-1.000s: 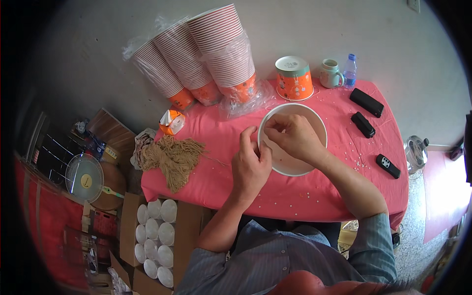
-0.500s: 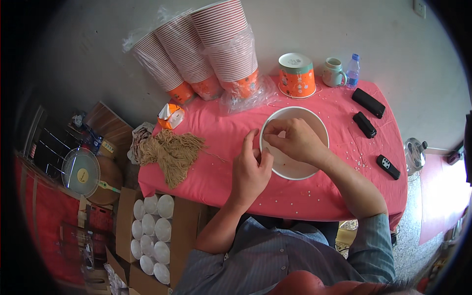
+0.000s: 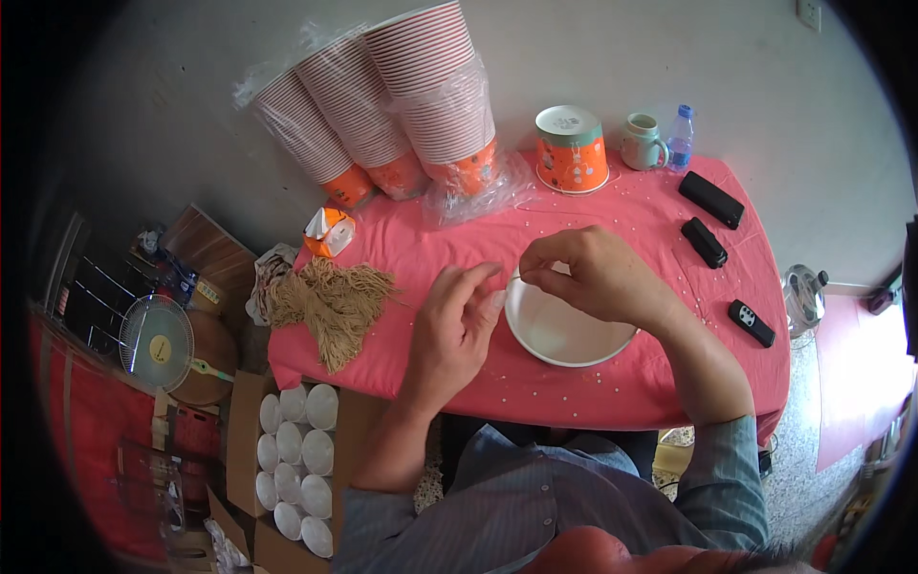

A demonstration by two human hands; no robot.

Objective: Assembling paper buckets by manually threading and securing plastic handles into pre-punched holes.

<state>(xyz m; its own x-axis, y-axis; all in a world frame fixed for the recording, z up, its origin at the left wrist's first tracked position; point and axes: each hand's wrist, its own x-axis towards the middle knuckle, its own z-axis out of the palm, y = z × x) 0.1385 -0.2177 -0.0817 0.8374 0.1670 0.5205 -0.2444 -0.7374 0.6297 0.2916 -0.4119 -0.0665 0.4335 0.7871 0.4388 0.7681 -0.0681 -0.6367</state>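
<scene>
A round white paper bucket stands with its mouth up on the pink cloth. My right hand is over its far rim, thumb and fingertips pinched together; whatever they hold is too small to make out. Left of the bucket is my left hand, its forefinger and thumb apart, with the tips pointing toward the right hand. No object shows clearly between those fingers. A bundle of tan strings lies on the cloth to the left.
Wrapped stacks of paper buckets rise at the back left. Behind are an upturned orange bucket, a mug and a bottle. Black devices lie right among scattered white bits. A carton of white cups sits lower left.
My right hand has come up out of the bucket to above its rim. My left hand has moved left, away from the rim. The bucket sits slightly nearer me.
</scene>
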